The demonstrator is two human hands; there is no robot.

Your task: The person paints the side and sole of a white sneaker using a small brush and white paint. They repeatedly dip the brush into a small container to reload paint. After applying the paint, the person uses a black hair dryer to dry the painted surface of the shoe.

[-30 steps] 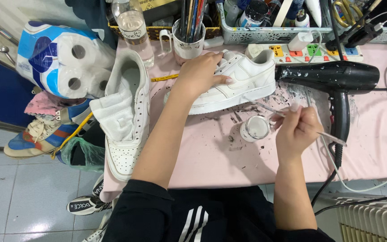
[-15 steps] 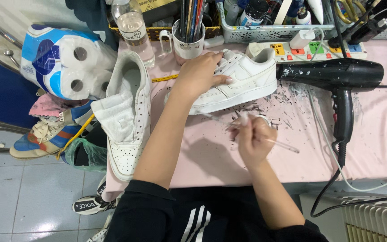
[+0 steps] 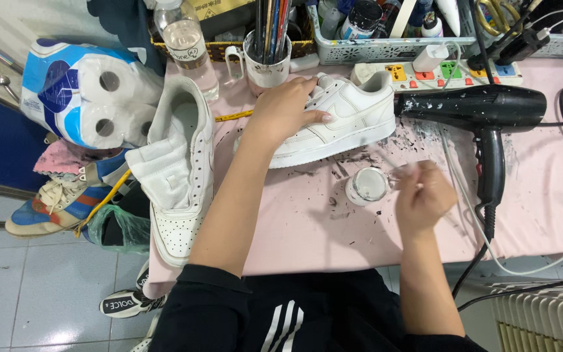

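The left hand (image 3: 288,107) is pressing down on the white sneaker (image 3: 340,124), fingers spread flat over its laces and tongue, gripping nothing. The sneaker is lying on the pink table cover (image 3: 294,221), its long axis running left to right, toe toward the left hand and heel toward the black hair dryer (image 3: 483,114). The right hand (image 3: 421,195) is closing its fingers around a thin brush (image 3: 395,163), blurred here. A small open paint jar (image 3: 366,186) is sitting just left of that hand, nearer to it than the sneaker, which lies beyond the jar.
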